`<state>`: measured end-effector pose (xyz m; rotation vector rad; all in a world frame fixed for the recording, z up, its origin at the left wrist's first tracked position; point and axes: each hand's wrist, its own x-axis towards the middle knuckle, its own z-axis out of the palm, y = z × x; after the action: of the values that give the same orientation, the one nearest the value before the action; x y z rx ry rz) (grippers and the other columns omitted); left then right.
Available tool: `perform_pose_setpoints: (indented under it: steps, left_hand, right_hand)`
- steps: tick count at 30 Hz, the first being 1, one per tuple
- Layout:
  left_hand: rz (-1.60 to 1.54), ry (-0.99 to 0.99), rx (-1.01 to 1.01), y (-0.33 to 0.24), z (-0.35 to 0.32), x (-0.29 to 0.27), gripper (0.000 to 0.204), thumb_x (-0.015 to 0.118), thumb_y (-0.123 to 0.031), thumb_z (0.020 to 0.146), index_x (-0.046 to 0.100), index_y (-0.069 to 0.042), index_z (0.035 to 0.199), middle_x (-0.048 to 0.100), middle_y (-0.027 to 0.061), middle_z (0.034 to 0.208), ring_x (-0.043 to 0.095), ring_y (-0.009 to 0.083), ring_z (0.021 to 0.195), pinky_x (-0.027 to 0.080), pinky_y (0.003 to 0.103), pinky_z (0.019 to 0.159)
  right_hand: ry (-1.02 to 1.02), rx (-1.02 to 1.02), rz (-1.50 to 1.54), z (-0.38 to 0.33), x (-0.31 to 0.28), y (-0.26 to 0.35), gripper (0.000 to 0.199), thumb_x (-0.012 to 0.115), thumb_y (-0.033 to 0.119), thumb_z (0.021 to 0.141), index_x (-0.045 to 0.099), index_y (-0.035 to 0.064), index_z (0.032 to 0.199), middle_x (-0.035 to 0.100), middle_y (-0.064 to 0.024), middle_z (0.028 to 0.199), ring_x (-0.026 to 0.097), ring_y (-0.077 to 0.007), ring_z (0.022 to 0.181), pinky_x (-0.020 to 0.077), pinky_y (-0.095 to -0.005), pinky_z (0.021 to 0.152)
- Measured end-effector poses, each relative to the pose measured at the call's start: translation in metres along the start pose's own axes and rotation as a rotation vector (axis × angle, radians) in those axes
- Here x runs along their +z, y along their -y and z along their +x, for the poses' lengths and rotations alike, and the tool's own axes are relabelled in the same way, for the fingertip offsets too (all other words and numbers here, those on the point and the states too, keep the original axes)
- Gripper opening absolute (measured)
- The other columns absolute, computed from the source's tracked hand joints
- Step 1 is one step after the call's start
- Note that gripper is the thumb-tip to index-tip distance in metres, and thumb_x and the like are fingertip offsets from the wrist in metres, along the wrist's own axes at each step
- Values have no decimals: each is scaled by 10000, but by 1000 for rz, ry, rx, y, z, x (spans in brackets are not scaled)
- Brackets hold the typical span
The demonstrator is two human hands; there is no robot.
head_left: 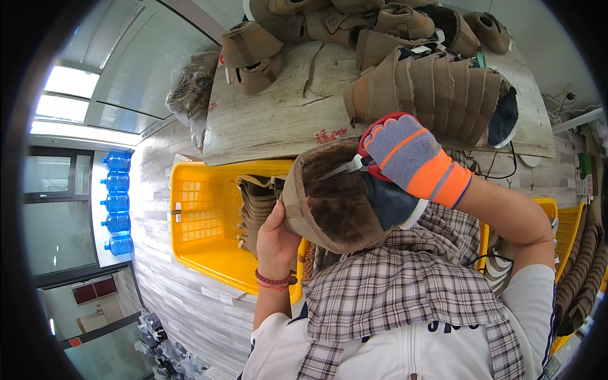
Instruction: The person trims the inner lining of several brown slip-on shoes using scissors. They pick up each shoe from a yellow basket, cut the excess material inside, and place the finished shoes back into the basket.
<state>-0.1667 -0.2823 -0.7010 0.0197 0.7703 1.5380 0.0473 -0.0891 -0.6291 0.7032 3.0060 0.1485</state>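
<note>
My bare left hand (275, 237), with a red bead bracelet at the wrist, grips the tan outer side of a boot (335, 202) held up in front of my chest. The boot's dark brown fleece lining faces me. My right hand (405, 155) wears a grey and orange glove and holds red-handled scissors (354, 166). Their blades point left, over the lining near the boot's top rim.
A yellow plastic crate (202, 215) to my left holds several tan boot pieces (256, 206). A worn wooden table (272, 114) beyond carries a row of tan boots (437, 88) and more behind it. Another yellow crate (570, 234) stands at the right. Blue water bottles (117, 202) line the far left.
</note>
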Motion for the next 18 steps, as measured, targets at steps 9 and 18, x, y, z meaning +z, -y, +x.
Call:
perform_pose_setpoints:
  steps: [9,18]
  left_hand:
    - [-8,-1,-8,0,0,1,455,496,-224,945,408,16,1321,486,182,1295,451,316,1209,339,440,1048]
    - [8,10,-21,3,3,0,462,487,-240,950,399,14,1326,462,201,1309,431,328,1224,328,445,1057]
  right_hand:
    - [-127,-35,-24,-7,7,-6,320,624,395,750,601,93,853,573,-63,810,582,-229,789,442,-342,673]
    - [-29,-27,29,-3,3,-4,275,605,368,775,608,106,860,586,-80,817,592,-241,791,457,-344,657]
